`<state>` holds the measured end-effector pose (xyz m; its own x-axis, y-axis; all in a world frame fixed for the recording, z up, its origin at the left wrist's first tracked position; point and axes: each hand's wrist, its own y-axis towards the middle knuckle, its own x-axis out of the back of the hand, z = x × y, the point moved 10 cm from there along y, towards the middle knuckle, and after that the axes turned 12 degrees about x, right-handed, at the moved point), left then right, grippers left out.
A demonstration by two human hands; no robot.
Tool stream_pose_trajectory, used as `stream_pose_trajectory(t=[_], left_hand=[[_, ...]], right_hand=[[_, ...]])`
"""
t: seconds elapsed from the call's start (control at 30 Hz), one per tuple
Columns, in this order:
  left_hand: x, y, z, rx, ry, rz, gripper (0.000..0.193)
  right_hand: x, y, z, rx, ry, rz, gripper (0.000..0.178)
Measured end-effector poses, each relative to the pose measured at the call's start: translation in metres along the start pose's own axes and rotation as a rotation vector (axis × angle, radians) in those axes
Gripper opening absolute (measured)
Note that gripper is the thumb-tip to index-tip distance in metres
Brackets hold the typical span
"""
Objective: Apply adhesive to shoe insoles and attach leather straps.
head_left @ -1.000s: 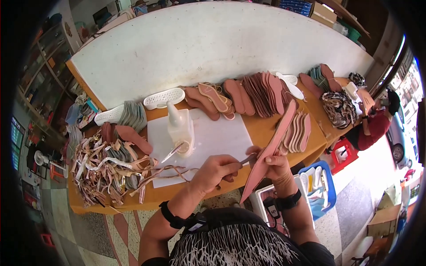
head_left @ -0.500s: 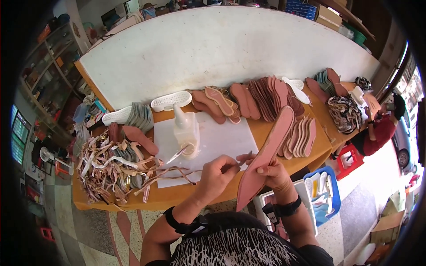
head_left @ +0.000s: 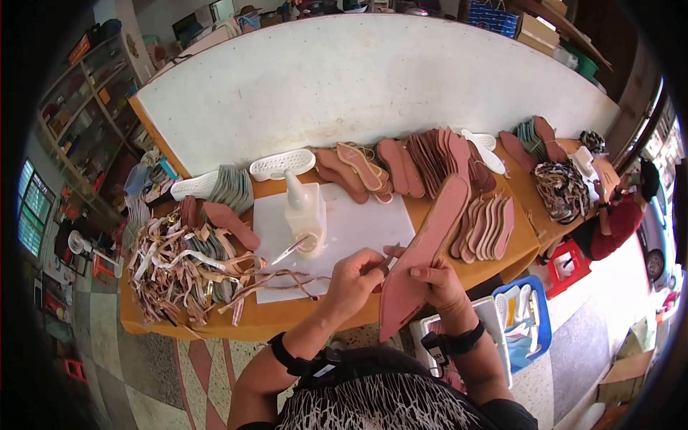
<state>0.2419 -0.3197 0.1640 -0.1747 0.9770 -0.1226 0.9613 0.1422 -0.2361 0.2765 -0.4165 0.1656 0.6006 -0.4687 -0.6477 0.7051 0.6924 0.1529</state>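
Observation:
A reddish-brown shoe insole [head_left: 428, 240] stands tilted in front of me. My right hand [head_left: 441, 285] grips it by its wider lower part, thumb on the near face. My left hand [head_left: 358, 279] is closed in a pinch at the insole's left edge; a small thin piece shows at the fingertips, too small to name. Beyond my left hand, a white bottle with a cone-shaped top [head_left: 304, 211] stands on a white sheet [head_left: 365, 218], a brush [head_left: 290, 251] beside its base.
Loose strap strips [head_left: 186, 272] heap on the table's left. Stacked insoles [head_left: 433, 161] and white soles [head_left: 283, 165] line the white board [head_left: 373, 79]. More insoles [head_left: 487, 228] lie at right. A blue basket [head_left: 541, 322] stands below; a person in red [head_left: 620, 228] sits far right.
The insole has dipped slightly and shifted a little left in my right hand. My left hand stays pinched close to its edge. The whole view has shifted slightly.

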Motion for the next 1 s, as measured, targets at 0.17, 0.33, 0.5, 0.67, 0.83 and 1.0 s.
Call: stream_pose_trajectory(t=[0.17,0.33,0.5,0.67,0.83,1.0], left_hand=[[-0.001,0.003,-0.003,0.082,-0.103,-0.021,0.012],[0.015,-0.002,-0.023,-0.114,0.291,-0.239,0.013],[0.009,-0.018,-0.054,-0.476,0.521,-0.366,0.006],[-0.001,-0.023,-0.065,-0.570,0.621,-0.395,0.005],[-0.004,-0.029,-0.067,-0.613,0.665,-0.419,0.007],[-0.008,-0.032,-0.068,-0.632,0.661,-0.395,0.008]], right_hand=[[0.002,0.005,0.002,0.076,-0.003,-0.038,0.035],[0.010,0.005,0.002,0.042,0.001,-0.088,0.032],[0.008,0.003,0.001,0.022,-0.017,-0.069,0.028],[0.019,-0.001,-0.005,0.059,-0.064,-0.119,0.025],[0.012,0.001,-0.001,0.111,-0.067,-0.110,0.033],[0.013,-0.002,-0.003,0.083,-0.020,-0.124,0.041]])
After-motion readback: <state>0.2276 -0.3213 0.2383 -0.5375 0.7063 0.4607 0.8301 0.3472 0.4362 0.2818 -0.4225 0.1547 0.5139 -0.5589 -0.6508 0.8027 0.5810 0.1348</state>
